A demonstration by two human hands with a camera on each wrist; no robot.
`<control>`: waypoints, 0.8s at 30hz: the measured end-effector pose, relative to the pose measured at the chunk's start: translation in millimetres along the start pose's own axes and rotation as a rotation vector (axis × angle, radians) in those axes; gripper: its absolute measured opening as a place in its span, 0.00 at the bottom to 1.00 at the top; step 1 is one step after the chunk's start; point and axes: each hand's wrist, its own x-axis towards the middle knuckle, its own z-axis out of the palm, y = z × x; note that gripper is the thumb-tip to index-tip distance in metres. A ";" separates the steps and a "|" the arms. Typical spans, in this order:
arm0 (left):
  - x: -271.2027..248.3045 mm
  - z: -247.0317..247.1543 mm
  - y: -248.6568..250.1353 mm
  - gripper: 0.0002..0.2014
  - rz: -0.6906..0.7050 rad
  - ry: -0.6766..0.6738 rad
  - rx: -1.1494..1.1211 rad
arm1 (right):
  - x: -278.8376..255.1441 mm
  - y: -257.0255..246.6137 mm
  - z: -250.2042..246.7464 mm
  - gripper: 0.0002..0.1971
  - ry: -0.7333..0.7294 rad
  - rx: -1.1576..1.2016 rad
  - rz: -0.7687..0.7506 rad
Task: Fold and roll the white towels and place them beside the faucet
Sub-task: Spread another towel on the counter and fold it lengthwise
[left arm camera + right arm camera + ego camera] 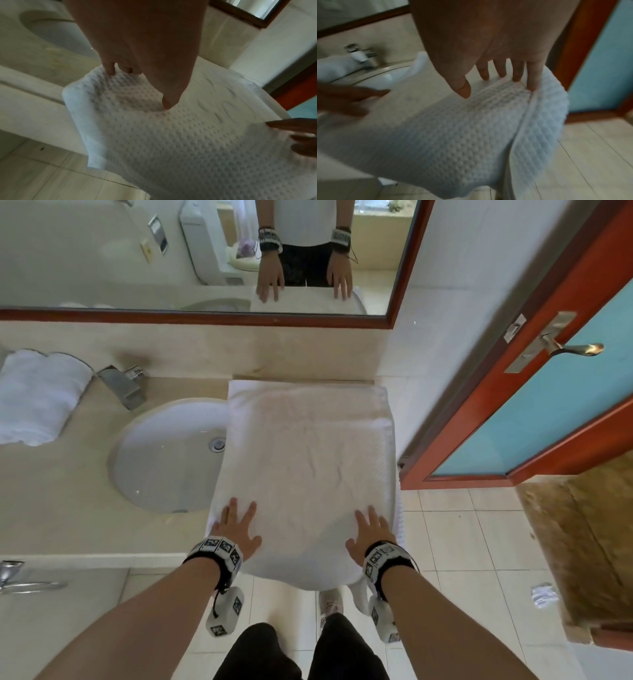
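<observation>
A white waffle-weave towel (308, 453) lies folded flat on the beige counter, right of the sink, its near end hanging over the counter's front edge. My left hand (236, 525) presses flat on its near left part with spread fingers (109, 69). On the near right part my right hand (371, 530) lies flat too, its fingers (517, 73) straight beside a folded hem. The same towel (180, 135) (453, 128) fills both wrist views. Left of the metal faucet (123, 385) sit rolled white towels (34, 395).
The round white sink (164, 453) is partly covered by the towel's left edge. A wood-framed mirror (205, 258) runs along the back wall. A red door with blue panel (534, 412) stands open at the right. A towel ring (20, 577) hangs under the counter, left.
</observation>
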 end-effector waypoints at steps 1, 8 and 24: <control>2.3 2.1 2.9 0.42 -0.019 -0.006 -0.006 | 4.3 8.4 2.8 0.37 0.005 0.019 0.024; 13.9 5.5 16.8 0.43 -0.142 0.025 -0.042 | 35.2 35.0 -8.0 0.36 0.140 0.112 0.205; 59.7 -76.7 47.7 0.44 -0.298 -0.148 -0.099 | 84.1 23.4 -62.8 0.31 0.236 -0.347 -0.196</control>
